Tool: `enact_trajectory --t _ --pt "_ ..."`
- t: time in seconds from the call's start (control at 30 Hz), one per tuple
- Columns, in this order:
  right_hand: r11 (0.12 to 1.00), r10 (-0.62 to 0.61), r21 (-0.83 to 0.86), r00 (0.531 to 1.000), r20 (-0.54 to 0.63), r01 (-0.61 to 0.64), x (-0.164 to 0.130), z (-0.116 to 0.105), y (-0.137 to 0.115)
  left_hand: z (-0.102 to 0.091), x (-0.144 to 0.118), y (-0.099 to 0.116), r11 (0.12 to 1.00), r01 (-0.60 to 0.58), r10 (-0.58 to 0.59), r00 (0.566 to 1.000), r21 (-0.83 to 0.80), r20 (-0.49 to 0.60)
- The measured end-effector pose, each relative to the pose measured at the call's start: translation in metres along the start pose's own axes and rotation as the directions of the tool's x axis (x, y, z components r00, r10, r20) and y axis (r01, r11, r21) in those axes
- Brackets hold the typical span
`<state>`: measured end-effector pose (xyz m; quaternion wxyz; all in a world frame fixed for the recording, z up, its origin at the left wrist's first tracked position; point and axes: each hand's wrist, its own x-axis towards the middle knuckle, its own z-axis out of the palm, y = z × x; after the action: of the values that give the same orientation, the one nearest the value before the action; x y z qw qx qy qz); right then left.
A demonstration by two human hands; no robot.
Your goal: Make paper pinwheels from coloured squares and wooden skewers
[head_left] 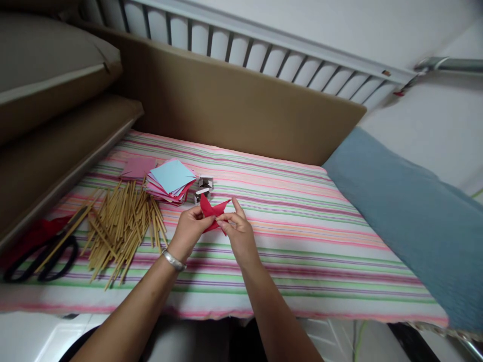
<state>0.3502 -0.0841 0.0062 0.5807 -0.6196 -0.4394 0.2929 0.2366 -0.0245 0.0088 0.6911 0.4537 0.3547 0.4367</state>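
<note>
Both hands meet over the striped cloth around a red paper pinwheel (214, 210) with pointed corners standing out. My left hand (190, 227), with a silver bracelet at the wrist, pinches its left side between thumb and fingers. My right hand (238, 229) closes thumb and fingers near the pinwheel's centre, its index finger raised by the right-hand point. Whether a small pin sits under the fingertips I cannot make out. Just beyond the left hand lie two small shiny metal-like boxes (206, 182). A stack of coloured paper squares (172, 177), light blue on top, lies left of them.
Many thin wooden sticks (126, 226) are heaped on the left of the striped cloth (302, 241). Black-handled scissors (58, 256) and red material (35, 236) lie at the far left. A brown board (234, 100) stands behind; blue fabric (411, 211) covers the right side.
</note>
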Motion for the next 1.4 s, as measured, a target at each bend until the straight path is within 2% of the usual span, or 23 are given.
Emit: enact_trajectory --t 0.47,0.63,0.83,1.1,1.23,1.4 --pt "0.991 0.098 0.082 0.993 0.069 -0.104 0.0022 -0.0012 0.007 -0.0037 -0.0035 0.0049 0.999 0.052 -0.053 0.997 0.016 0.049" --pt "0.989 0.099 0.105 0.992 0.075 -0.106 0.003 -0.0001 0.0069 -0.0047 -0.0026 0.0028 0.999 0.025 -0.027 0.998 0.034 0.05" --pt "0.95 0.15 0.26 0.984 0.098 -0.171 0.0024 0.002 0.0047 -0.0047 -0.0023 0.0025 0.998 0.022 -0.026 0.997 0.058 0.066" --pt "0.912 0.173 0.368 0.983 0.054 -0.181 0.0008 0.0053 0.0039 -0.0055 -0.0041 0.0015 0.998 0.057 -0.059 0.994 0.019 0.093" --pt "0.916 0.174 0.364 0.984 0.023 -0.171 0.0009 0.0063 0.0047 -0.0055 -0.0043 0.0008 0.996 0.085 -0.083 0.99 -0.011 0.116" --pt "0.926 0.175 0.337 0.984 0.011 -0.169 0.0002 0.0066 0.007 -0.005 -0.0029 -0.0013 0.992 0.107 -0.102 0.992 -0.07 0.075"
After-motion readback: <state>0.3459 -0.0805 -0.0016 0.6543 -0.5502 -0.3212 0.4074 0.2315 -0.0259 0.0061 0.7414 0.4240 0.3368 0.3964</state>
